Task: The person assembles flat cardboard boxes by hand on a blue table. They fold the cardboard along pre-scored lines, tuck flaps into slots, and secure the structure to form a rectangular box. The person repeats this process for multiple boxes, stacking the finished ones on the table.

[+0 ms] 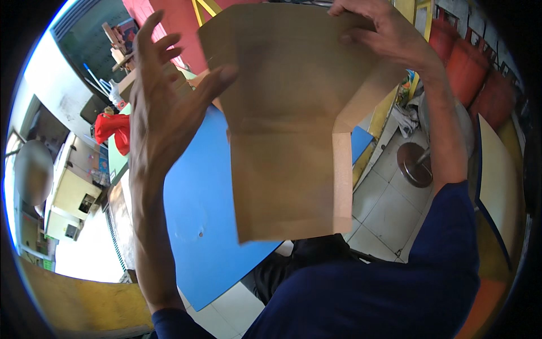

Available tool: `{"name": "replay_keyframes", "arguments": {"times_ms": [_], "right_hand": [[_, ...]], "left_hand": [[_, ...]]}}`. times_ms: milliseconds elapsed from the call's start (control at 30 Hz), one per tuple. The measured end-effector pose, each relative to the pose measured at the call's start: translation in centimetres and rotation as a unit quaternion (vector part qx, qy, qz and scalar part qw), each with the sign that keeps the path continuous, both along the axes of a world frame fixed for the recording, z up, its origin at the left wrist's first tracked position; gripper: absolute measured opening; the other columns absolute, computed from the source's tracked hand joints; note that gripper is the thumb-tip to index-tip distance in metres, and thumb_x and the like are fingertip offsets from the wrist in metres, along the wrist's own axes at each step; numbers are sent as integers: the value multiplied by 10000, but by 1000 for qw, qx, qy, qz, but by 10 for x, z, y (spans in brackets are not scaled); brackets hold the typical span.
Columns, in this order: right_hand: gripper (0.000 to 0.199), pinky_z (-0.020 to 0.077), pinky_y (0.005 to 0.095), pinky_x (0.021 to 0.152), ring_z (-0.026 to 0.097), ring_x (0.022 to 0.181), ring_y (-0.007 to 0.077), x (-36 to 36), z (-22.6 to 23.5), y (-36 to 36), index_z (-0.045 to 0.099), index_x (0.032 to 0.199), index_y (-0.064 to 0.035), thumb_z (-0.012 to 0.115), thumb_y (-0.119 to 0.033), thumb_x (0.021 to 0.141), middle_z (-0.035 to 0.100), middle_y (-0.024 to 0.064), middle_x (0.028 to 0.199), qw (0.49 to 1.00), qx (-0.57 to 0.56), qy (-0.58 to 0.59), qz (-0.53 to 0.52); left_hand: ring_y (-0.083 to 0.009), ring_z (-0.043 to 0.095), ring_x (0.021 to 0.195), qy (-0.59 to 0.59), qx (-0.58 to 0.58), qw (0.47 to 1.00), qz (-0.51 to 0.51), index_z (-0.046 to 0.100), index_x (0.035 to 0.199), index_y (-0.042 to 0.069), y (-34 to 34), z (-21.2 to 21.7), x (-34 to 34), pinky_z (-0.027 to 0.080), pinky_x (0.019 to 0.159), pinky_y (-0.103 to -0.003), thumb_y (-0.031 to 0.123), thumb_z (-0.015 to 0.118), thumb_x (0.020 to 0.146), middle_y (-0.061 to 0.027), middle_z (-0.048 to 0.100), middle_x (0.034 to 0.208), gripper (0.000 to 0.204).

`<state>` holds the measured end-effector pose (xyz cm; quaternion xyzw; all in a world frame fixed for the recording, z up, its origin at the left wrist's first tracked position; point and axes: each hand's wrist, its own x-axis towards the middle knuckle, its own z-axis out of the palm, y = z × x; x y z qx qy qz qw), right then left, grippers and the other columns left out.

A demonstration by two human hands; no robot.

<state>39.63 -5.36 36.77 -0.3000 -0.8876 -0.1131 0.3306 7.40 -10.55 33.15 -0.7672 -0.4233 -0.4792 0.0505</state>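
Above the blue table (pixel 197 226) hung the brown cardboard sheet (pixel 282 175), the right hand (pixel 392 35) pinching its upper edge, the left hand (pixel 164 107) spread wide, contact impossible to tell! Seemingly held from one side, that creased sheet could have swung or buckled tableward.

Blue tabletop (pixel 200 198) at centre, its near corner reaching over pale tiled floor (pixel 375 203). To the right we count several red cylinders (pixel 471 70) in a row; nearer us, a round metal base (pixel 413 166) on the tiles. Behind the table, a red surface (pixel 183 28). Left: pale wall (pixel 62 70), cream cabinets (pixel 73 186). Strong white glare lower left; we cannot make out its source.
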Motion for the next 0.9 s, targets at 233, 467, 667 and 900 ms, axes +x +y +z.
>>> {"name": "replay_keyframes", "arguments": {"times_ms": [233, 467, 667, 900], "right_hand": [[278, 496, 365, 674, 666, 759, 274, -52, 6, -32, 603, 1041, -24, 648, 62, 781, 655, 160, 794, 987, 112, 46, -105], [209, 537, 357, 834, 652, 1039, 244, -69, -41, -10, 620, 1049, -67, 638, -175, 871, 685, 76, 1024, 977, 210, -28, 4], [337, 498, 367, 829, 619, 867, 230, -113, -26, -17, 644, 1108, -21, 573, -329, 990, 662, 117, 927, 952, -194, 15, 235], [295, 502, 373, 817, 670, 853, 251, -132, -39, -30, 718, 1013, -31, 648, -305, 929, 688, 134, 873, 940, -256, 51, 218]], "left_hand": [[-148, 691, 870, -91, -82, 991, -62, 672, 1185, 46, -7, 24, -9, 555, 784, -287, 122, 757, 847, -86, 732, 955, 357], [-94, 659, 744, -144, -141, 931, -304, 769, 895, 29, -16, 20, -45, 533, 685, -235, -18, 752, 778, -48, 717, 828, 128], [-86, 645, 725, -52, -154, 961, -222, 768, 823, 17, -31, 18, -31, 512, 667, -235, -49, 744, 741, -35, 707, 791, 108], [-147, 688, 874, -188, -216, 927, -240, 586, 1267, -29, -48, 12, -26, 546, 745, -267, -28, 693, 798, -131, 718, 1031, 481]]}}
